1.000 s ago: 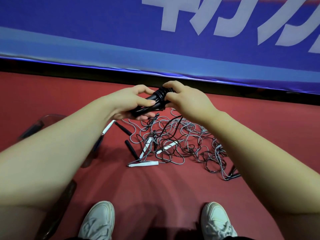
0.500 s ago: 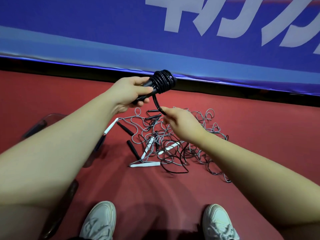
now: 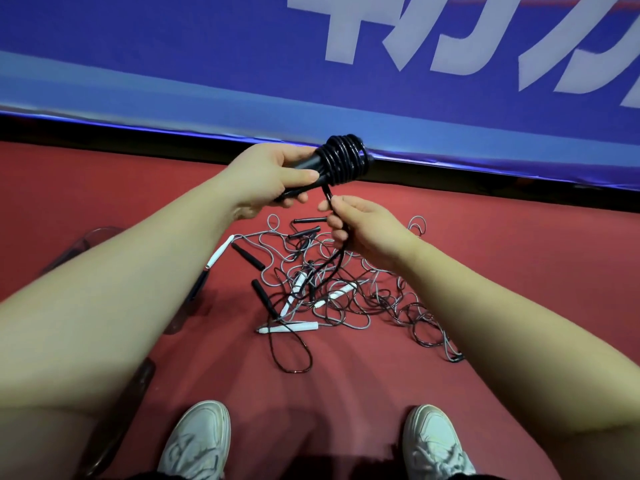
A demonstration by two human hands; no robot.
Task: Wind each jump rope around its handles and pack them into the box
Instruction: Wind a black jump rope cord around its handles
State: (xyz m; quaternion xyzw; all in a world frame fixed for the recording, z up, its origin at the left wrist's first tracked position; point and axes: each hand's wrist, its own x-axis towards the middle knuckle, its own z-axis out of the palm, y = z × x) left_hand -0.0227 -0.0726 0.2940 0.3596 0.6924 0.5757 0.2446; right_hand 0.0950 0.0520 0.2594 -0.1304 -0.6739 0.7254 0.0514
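Note:
My left hand (image 3: 277,178) grips the black handles of a jump rope, held up above the floor. Several turns of black cord (image 3: 344,159) are wound round the handles' upper end. Just below, my right hand (image 3: 360,226) holds the loose black cord between curled fingers; the cord runs down from it into the pile. A tangled pile of grey and black ropes (image 3: 346,292) with black and white handles lies on the red floor beneath my hands. A clear box (image 3: 90,244) stands at the left, mostly hidden behind my left forearm.
A blue banner wall (image 3: 311,81) with white lettering closes off the far side, a black strip along its base. My two white shoes (image 3: 197,441) stand at the bottom of the view. A loop of black cord (image 3: 291,355) trails toward my feet.
My right hand came off the wound bundle, dropped below it and took the loose cord. My left hand lifted the handles slightly. The rope pile has shifted a little.

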